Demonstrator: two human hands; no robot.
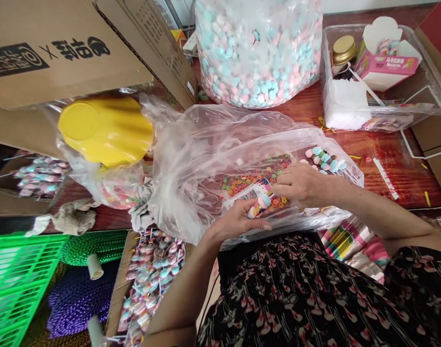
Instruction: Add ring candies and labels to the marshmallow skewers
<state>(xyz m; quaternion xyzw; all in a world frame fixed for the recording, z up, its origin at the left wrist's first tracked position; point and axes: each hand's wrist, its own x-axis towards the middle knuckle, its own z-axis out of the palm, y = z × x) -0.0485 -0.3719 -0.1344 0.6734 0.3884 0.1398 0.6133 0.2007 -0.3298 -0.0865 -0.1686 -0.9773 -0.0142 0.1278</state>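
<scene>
Candy (263, 201), pale pink and blue, sits at the left hand (238, 221), over the clear plastic (191, 159) spread on the counter (422, 164). That hand's fingers are clamped on it, thumb along the near side. The right hand (301, 185) is just beside it, fingers curled over the candy rings (242, 180); whether they grip anything, I cannot tell. A printed packet (246, 193) lies on the rings, partly behind the left hand's piece.

As for how far along things are, I'd say plenty is done: the box (119, 289) below the counter holds a thick heap of wrapped sweets (155, 270) on sticks, and more bundles (41, 176) lie at the far left. By my reckoning much is left too, since the big bag (260, 58) is full of loose pieces, and a small pile of sweets (325, 160) rests right of the rings. How finished the held piece is, I can't make out.
</scene>
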